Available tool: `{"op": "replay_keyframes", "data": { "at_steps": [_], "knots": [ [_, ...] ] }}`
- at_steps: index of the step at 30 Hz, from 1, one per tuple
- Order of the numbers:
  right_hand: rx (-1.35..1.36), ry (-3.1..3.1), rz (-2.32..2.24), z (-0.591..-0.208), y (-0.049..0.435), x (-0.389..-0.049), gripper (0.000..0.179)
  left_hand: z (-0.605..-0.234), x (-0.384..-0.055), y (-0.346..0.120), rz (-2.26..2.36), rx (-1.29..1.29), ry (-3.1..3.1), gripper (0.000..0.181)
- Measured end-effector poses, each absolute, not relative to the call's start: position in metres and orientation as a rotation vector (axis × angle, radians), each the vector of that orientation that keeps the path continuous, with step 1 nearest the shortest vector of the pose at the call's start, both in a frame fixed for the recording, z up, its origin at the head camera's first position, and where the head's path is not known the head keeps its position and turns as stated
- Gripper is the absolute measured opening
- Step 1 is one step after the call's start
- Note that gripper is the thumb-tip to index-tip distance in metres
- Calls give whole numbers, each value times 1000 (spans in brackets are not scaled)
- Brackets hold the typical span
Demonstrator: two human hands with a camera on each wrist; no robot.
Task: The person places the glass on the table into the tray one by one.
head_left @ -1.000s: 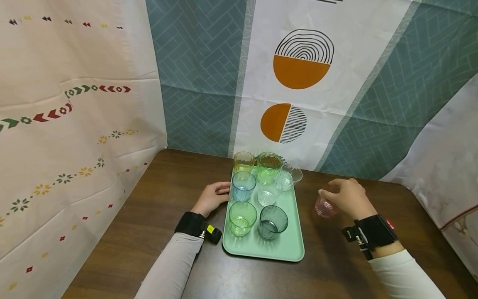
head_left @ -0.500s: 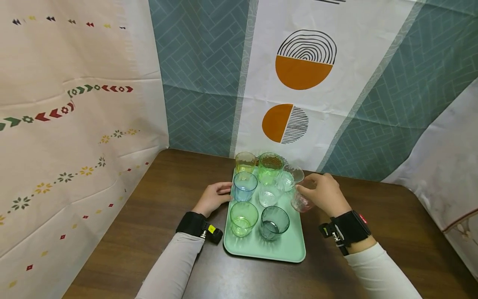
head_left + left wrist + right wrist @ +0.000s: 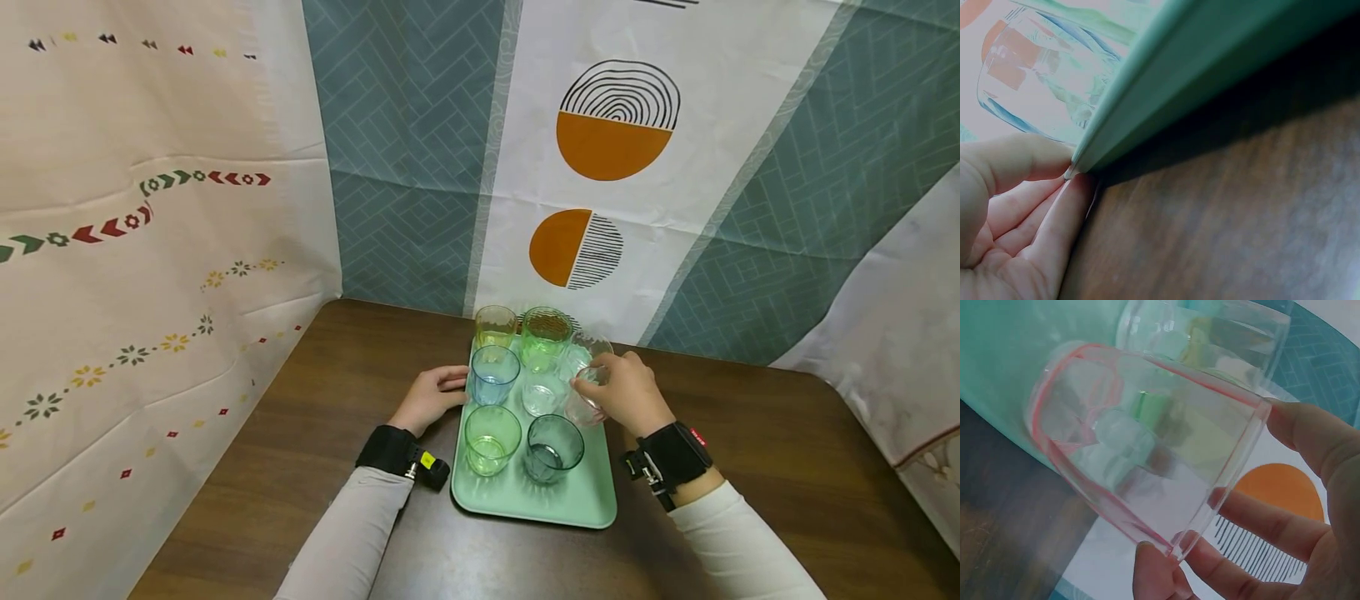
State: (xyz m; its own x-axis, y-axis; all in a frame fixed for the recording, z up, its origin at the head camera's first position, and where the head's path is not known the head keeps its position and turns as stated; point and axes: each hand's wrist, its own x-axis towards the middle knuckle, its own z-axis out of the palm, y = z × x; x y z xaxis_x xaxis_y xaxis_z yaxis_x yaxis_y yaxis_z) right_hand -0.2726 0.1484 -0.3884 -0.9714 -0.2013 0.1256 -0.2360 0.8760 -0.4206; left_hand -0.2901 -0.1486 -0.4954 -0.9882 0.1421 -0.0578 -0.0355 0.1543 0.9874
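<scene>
My right hand [image 3: 632, 393] holds a pink drinking glass [image 3: 1147, 444] by its rim, thumb on one side and fingertips on the other. The glass is over the right side of a mint-green tray [image 3: 534, 507], its base close to the tray surface. At the tray's left edge my left hand [image 3: 427, 402] pinches the rim, thumb above and fingers below in the left wrist view. Beside that hand stands a blue glass [image 3: 493, 382]. A clear glass [image 3: 540, 398] stands left of the pink one, and another clear glass [image 3: 583, 352] is behind it, partly hidden.
A light green glass [image 3: 491, 446] and a dark grey glass [image 3: 553, 452] stand on the tray's front half. At its back are a yellow glass [image 3: 495, 329] and a green glass [image 3: 546, 340]. The brown table [image 3: 337, 417] meets patterned cloths [image 3: 405, 167] behind.
My right hand has carried the pink glass leftward, from beside the tray to over its right side. My left hand has stayed at the tray's left edge.
</scene>
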Motion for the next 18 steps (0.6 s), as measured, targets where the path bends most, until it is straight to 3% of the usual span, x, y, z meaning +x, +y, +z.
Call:
{"op": "replay_keyframes", "data": {
  "at_steps": [11, 18],
  "knots": [
    [291, -2961, 687, -396, 148, -271, 54, -472, -277, -149, 1934, 139, 2279, 48],
    [309, -2955, 621, -396, 143, -272, 54, -480, -282, -148, 1933, 114, 2268, 49]
  ]
}}
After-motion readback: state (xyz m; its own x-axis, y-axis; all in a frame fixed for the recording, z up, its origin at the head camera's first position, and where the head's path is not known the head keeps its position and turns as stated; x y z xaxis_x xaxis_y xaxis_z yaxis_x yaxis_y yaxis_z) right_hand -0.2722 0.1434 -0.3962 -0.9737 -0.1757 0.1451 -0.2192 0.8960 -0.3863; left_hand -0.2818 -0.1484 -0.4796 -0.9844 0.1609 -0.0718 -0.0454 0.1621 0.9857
